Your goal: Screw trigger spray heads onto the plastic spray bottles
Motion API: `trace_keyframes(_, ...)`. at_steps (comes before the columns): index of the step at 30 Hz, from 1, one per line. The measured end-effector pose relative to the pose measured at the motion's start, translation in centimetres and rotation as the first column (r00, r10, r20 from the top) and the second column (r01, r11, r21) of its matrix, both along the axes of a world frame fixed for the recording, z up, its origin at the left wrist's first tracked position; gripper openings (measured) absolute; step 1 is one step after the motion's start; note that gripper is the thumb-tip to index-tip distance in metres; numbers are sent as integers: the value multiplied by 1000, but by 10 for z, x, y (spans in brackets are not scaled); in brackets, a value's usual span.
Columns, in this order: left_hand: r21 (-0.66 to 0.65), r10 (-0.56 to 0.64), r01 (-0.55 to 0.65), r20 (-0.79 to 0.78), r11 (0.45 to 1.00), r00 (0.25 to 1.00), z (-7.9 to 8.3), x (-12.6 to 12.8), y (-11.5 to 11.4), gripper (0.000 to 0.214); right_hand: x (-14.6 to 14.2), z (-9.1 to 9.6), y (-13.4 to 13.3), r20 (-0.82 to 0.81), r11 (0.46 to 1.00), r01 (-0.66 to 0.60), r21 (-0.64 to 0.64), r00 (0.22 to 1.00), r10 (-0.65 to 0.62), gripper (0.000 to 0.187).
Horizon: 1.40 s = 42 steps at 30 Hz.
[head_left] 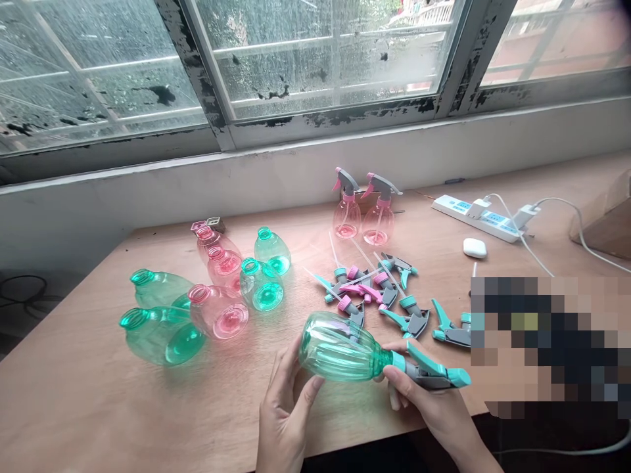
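A clear green spray bottle lies sideways between my hands above the table's front part. My left hand is closed around its rounded base end. At the neck, my right hand pinches the collar of a teal and grey trigger sprayer head, which sits against the bottle's mouth. Whether the collar is fully threaded cannot be made out. Just beyond the bottle lie several loose sprayer heads, some teal and grey, others pink and grey, with thin straws.
Capless green bottles and pink bottles lie at the left. Two pink spray bottles with heads stand near the wall. A white power strip, a white earbud case and a cardboard box are at the right. Pixelation covers the lower right.
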<state>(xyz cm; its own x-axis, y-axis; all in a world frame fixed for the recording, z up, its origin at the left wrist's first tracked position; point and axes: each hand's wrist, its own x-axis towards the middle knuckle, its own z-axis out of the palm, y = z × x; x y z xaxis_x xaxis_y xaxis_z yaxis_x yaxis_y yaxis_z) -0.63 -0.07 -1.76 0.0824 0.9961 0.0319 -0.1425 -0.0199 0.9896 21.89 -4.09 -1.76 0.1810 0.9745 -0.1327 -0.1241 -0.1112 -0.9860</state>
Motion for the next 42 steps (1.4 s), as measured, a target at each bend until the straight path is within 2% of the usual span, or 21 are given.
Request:
trace_keyframes(4, 6, -14, 14, -3, 1000, 1000, 0, 4, -2, 56, 0, 0, 0, -6, 1000, 10, 8, 1000, -10, 40)
trace_keyframes(7, 14, 18, -17, -35, 1000, 999, 8, 10, -7, 53, 0, 0, 0, -17, 1000, -3, -6, 1000, 3, 39)
trace_keyframes(11, -37, 71, -71, 1, 997, 997, 15, 15, -9, 51, -2, 0, -1, -10, 1000, -5, -11, 1000, 5, 38)
trace_keyframes(15, -36, 159, -162, -74, 986, 984, 4, 8, -3, 49, -3, 2, 0, -13, 998, 50, -27, 999, -51, 41)
trace_keyframes(17, -36, 188, -193, -101, 981, 977, -4, 5, -1, 48, -2, 1, 0, -29, 999, 38, -9, 999, -38, 42)
trace_keyframes(20, -46, 168, -172, -81, 984, 982, -6, 7, -3, 48, 0, 0, 0, -35, 1000, 10, 11, 999, -10, 42)
trace_keyframes(25, -9, 144, -144, -46, 990, 989, 9, 17, -12, 62, 2, -2, -1, -35, 1000, 15, -9, 999, -15, 47)
trace_keyframes(29, 13, 101, -100, -60, 995, 993, 19, 15, -9, 51, 1, 0, -1, -58, 1000, -16, -1, 998, 16, 44)
trace_keyframes(33, 6, 113, -113, -54, 994, 992, 19, 11, -5, 44, 1, 1, -2, -56, 999, -36, -9, 998, 35, 39)
trace_keyframes(42, -54, 127, -125, 50, 991, 991, 20, 16, -14, 48, 0, -2, -2, -85, 1000, -18, -2, 996, 18, 37)
